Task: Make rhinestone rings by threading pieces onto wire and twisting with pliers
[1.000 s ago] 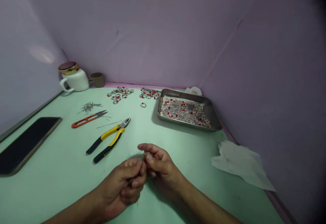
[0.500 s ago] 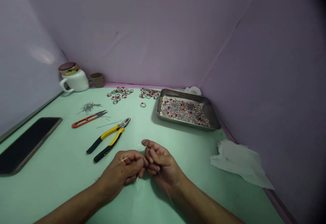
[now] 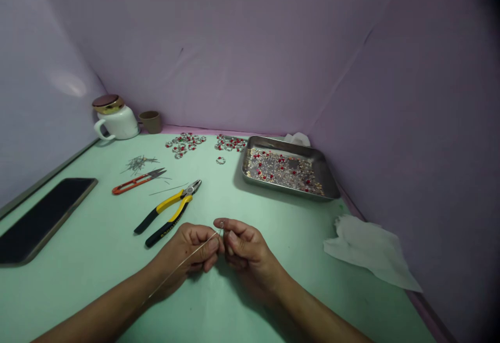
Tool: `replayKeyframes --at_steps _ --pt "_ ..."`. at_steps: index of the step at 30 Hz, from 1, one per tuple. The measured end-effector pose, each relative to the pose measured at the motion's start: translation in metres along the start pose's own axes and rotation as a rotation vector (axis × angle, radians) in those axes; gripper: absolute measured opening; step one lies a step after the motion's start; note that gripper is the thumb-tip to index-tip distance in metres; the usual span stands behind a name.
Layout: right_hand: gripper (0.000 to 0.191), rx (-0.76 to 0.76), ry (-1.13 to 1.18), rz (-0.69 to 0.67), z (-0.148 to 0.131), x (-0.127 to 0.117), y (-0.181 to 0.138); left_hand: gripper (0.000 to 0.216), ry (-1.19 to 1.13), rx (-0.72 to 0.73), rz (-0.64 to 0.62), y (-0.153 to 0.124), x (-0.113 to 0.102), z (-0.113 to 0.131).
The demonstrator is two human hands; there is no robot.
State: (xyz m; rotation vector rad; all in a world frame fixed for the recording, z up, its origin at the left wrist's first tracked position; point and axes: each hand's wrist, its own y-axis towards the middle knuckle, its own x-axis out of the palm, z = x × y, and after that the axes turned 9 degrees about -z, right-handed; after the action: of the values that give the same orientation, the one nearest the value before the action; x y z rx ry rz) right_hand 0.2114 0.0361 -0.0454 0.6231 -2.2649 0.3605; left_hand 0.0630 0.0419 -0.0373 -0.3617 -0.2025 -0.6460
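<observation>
My left hand (image 3: 197,246) is closed, thumb pressed to the fingers, pinching a thin wire (image 3: 179,265). From the fingertips the wire runs back across this hand toward the left forearm. My right hand (image 3: 246,244) meets the left, its thumb and fingers pinched on the same wire. A tiny clear bead or loop (image 3: 222,225) shows at the tip of the right index finger; which of the two I cannot tell. Left of the hands lie pliers (image 3: 172,215) with yellow and black handles, jaws pointing away.
A metal tray (image 3: 289,193) of loose beads stands at the back right, near small beaded rings (image 3: 183,144). Orange thread snips (image 3: 135,182), wire clippings (image 3: 139,164) and a phone (image 3: 47,218) lie left. Behind are a white mug (image 3: 121,124) and brown cup (image 3: 151,122); tissue (image 3: 367,249) lies right.
The wire end that hung down across my right palm now lies back over the left hand and forearm. Both hands stay close together, with the fingers slightly shifted.
</observation>
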Motion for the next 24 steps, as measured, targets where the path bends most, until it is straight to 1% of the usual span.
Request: replayKeyframes --at_steps 4,11,15,17,22,24 --pt "0.033 -0.007 0.027 0.000 -0.0013 -0.0004 -0.0001 0.035 -0.055 0.004 -0.014 0.0007 0.0006 -0.0019" --pt "0.034 -0.024 0.038 0.010 -0.0008 -0.0004 0.0001 0.030 0.001 0.010 -0.007 0.0014 0.0003 -0.0033" --pt "0.035 -0.047 0.008 0.037 0.0002 -0.0031 0.0012 0.028 -0.005 -0.031 0.010 -0.0008 0.0027 -0.0012" --pt "0.035 -0.062 -0.060 0.063 0.0003 -0.0051 0.0019 0.026 -0.014 -0.057 0.030 -0.0021 0.0046 0.0005" --pt "0.027 -0.151 -0.402 0.197 -0.0022 -0.0077 0.0017 0.018 -0.003 -0.131 0.102 -0.0028 0.0083 0.0043" --pt "0.022 -0.173 -0.495 0.220 -0.0041 -0.0078 0.0016 0.016 0.003 -0.153 0.124 -0.0025 0.0089 0.0056"
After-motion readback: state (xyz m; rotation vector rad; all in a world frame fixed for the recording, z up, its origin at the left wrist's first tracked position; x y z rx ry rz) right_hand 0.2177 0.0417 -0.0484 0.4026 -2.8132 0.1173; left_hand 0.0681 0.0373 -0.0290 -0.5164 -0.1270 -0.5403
